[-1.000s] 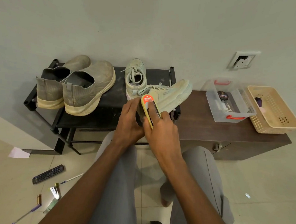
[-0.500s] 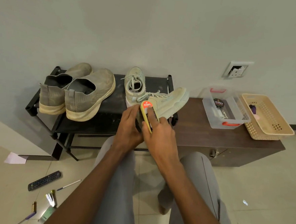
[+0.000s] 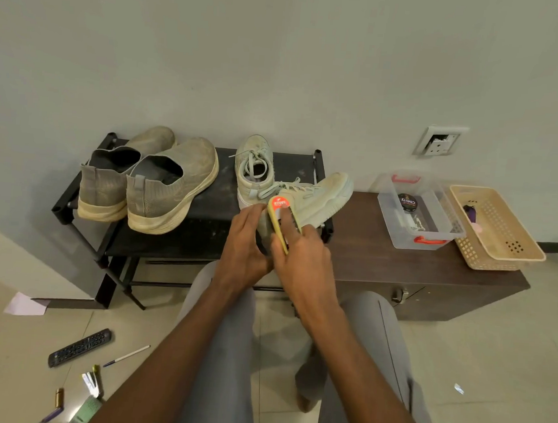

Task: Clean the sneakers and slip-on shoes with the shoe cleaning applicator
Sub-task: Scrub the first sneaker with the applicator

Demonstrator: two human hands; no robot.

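Unmoved, left hand (image 3: 244, 242) grips sneaker (image 3: 315, 197), right hand (image 3: 301, 255) clasps applicator (image 3: 282, 218), beside slip-ons (image 3: 170, 184).

- Slip-on shoes (image 3: 147, 182): grey knitted cloth, matt and dusty, over cream rubbery soles.
- Sneakers (image 3: 308, 195): pale green cloth, matt, with woven laces.
- Shoe cleaning applicator (image 3: 282, 219): glossy yellow plastic with an orange label.
- Shoe rack (image 3: 205, 206): black metal tubes, dull scuffed top.
- Cabinet (image 3: 383, 255): dark wood, smooth.
- Clear box (image 3: 419, 211): glossy plastic.
- Basket (image 3: 497, 230): beige perforated plastic.
- Floor (image 3: 492, 358): glossy tile.
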